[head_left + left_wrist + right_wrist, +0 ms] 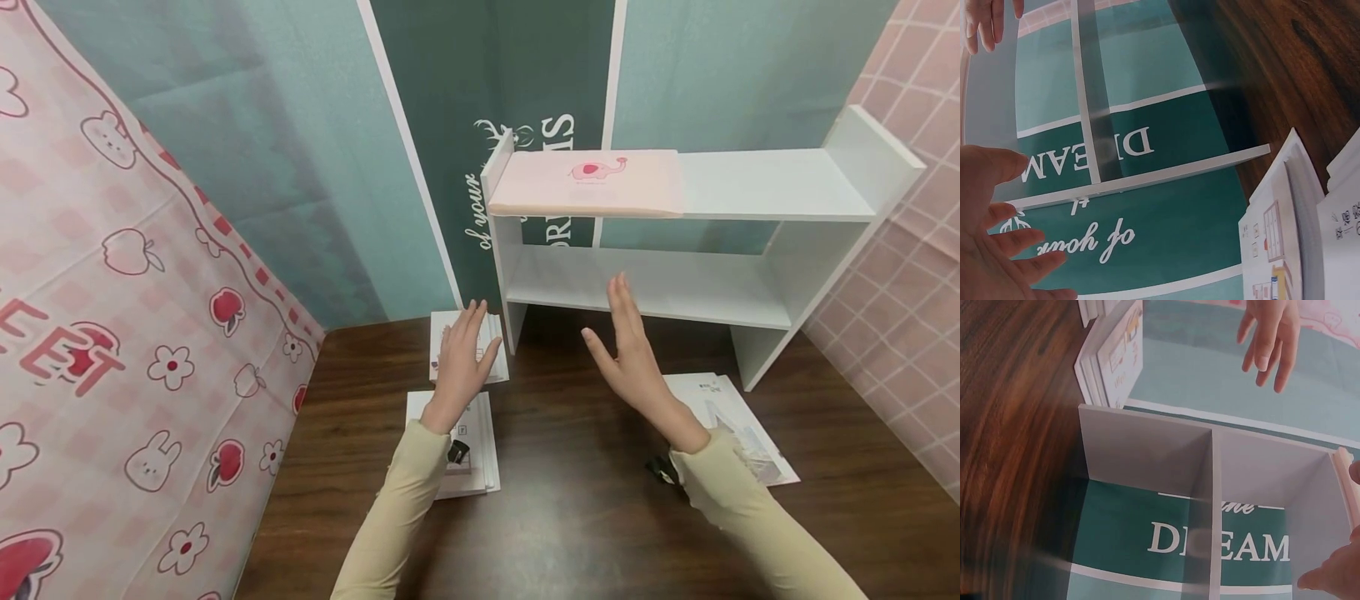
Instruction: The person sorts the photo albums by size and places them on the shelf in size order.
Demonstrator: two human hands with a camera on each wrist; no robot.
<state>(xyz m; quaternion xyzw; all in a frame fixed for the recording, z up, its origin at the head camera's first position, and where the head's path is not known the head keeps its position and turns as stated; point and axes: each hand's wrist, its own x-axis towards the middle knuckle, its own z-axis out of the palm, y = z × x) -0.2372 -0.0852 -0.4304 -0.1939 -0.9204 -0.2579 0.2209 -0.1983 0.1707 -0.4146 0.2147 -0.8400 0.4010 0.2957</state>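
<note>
My left hand (461,354) is raised with fingers extended, above the stacks of white books (486,446) on the left of the table. Nothing is in it. My right hand (633,362) hangs in front of a white two-level shelf (637,279), its fingers straight and the thumb spread, also holding nothing. On the left half of the shelf's top lies a flat pink item (555,179) with an elephant print. In the right wrist view, part of my right hand (1335,569) shows beside the shelf's top board. The lower shelf board bears nothing.
A white printed booklet (723,417) lies at the right by the shelf's foot. One small black object (457,452) rests on the nearer book stack, another (662,469) by my right sleeve. A patterned pink cloth (150,350) borders the left side; a green backdrop (495,75) hangs behind.
</note>
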